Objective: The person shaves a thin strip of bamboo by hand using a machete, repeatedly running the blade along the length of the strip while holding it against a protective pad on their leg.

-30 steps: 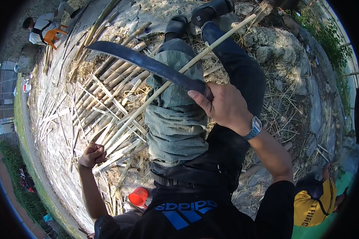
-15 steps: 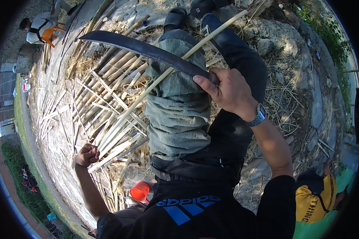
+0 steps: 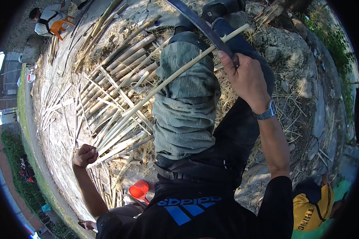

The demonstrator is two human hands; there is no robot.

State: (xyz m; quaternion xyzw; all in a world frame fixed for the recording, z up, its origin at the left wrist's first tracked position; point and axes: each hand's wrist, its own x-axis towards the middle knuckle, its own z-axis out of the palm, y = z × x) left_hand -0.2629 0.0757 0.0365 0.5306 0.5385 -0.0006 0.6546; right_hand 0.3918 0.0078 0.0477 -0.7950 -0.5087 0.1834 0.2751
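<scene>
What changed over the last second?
Right hand moved up and right in view, swinging the curved blade forward until its tip left the picture's top. The bamboo strip drew back slightly toward the left hand. Nothing visibly let go; strip remains across the green-grey trouser leg, left hand closed.

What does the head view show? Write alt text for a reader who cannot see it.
A person's right hand holds a curved machete across a long bamboo strip that slants over the cloth-covered left leg. The closed left hand appears to grip its lower end. Bamboo poles lie to the left.
</scene>
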